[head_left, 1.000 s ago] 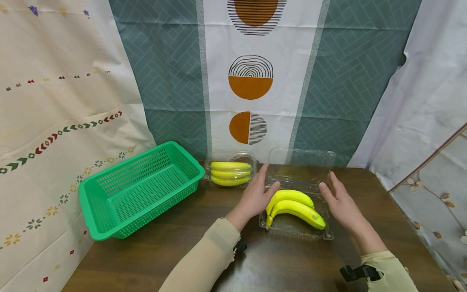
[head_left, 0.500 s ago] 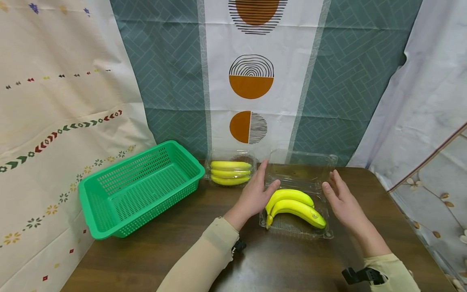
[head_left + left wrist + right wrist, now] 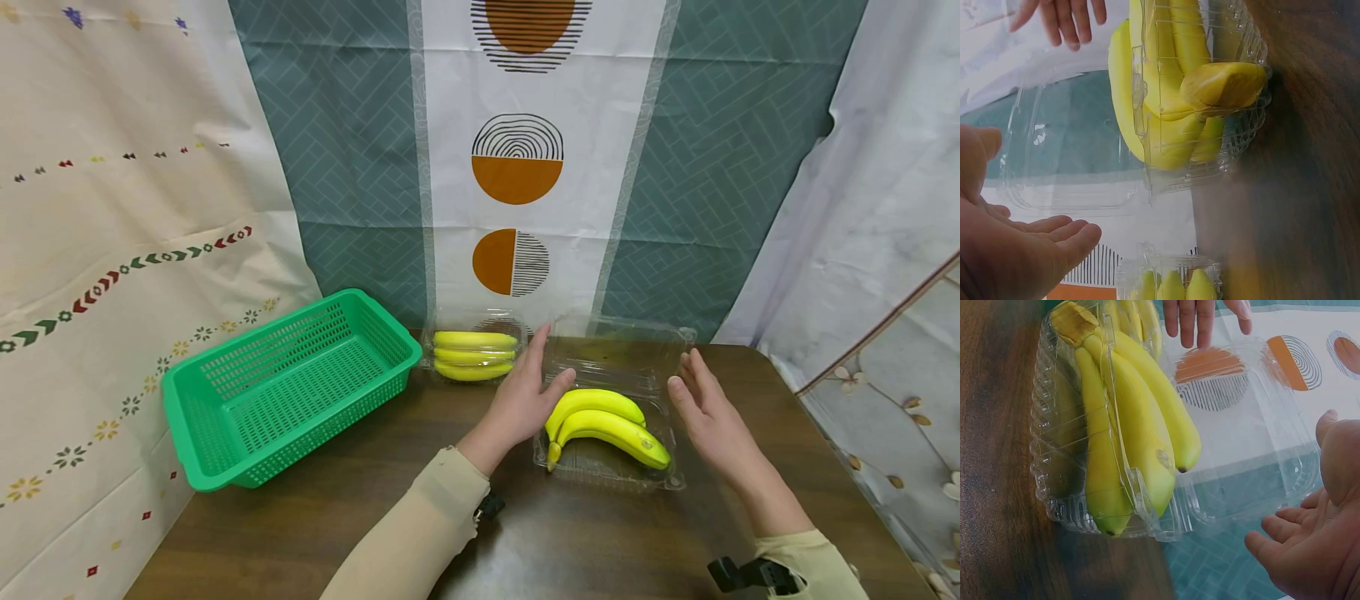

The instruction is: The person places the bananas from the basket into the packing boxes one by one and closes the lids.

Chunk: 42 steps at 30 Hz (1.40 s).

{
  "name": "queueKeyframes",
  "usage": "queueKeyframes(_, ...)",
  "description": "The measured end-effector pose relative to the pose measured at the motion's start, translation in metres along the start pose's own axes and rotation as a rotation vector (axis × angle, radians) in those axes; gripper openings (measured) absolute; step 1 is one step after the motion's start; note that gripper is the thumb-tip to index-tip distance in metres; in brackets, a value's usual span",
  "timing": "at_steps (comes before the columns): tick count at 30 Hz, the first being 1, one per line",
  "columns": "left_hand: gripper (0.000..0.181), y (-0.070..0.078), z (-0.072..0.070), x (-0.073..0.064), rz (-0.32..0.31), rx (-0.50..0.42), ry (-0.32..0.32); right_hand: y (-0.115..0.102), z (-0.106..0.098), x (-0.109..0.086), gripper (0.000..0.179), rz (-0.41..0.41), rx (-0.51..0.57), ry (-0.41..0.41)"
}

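A clear plastic clamshell box (image 3: 678, 482) lies on the table with its lid (image 3: 615, 350) standing up and leaning back at the rear. Inside its base rests a bunch of yellow bananas (image 3: 618, 432), stem toward the left, rising above the rim in the right wrist view. My left hand (image 3: 517, 408) is held at the box's left side, fingers extended and thumb apart. On the other side, my right hand (image 3: 712, 417) hovers by the lid's right edge with its fingers loosely extended. Neither hand holds anything; whether fingertips touch the lid I cannot tell.
A second clear box (image 3: 450, 322) with several yellow bananas (image 3: 474, 358) stands at the back, left of the first. Farther left sits a green perforated basket (image 3: 322, 457). Patterned cloth (image 3: 360, 167) hangs behind the brown wooden table (image 3: 555, 550).
The lid has tilted farther back, its top edge sinking lower in the head view. My right hand has drifted slightly right. My left hand and the bananas have stayed almost in place.
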State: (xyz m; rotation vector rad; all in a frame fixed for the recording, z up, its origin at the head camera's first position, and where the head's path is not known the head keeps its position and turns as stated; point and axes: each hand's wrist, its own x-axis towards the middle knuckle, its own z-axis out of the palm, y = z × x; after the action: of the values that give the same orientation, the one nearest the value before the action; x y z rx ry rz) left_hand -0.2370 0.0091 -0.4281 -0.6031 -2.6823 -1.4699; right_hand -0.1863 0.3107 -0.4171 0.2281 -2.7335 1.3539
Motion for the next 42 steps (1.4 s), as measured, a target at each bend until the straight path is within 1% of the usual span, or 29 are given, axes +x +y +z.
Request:
queueKeyframes(10,0.087,0.003,-0.003,-0.005,0.0,0.003,0.01,0.0,-0.002,-0.008,0.084,-0.016,-0.032,0.024)
queueKeyframes(16,0.085,0.004,-0.004,-0.009,0.001,0.024,-0.002,0.006,-0.003,-0.014,0.08,-0.042,-0.023,0.041)
queueKeyframes(25,0.079,0.006,-0.003,-0.014,-0.009,0.015,-0.02,0.009,-0.007,-0.021,0.075,-0.046,-0.07,0.038)
queueKeyframes(31,0.081,0.006,-0.002,-0.015,-0.045,0.014,-0.036,0.009,-0.005,-0.021,0.075,-0.051,-0.056,0.049)
queueKeyframes(34,0.08,0.005,-0.001,-0.015,-0.056,0.008,-0.032,0.009,-0.004,-0.019,0.075,-0.052,-0.042,0.049)
queueKeyframes(42,0.078,0.003,-0.001,-0.012,-0.061,-0.006,-0.032,0.011,-0.003,-0.013,0.074,-0.079,0.012,0.051)
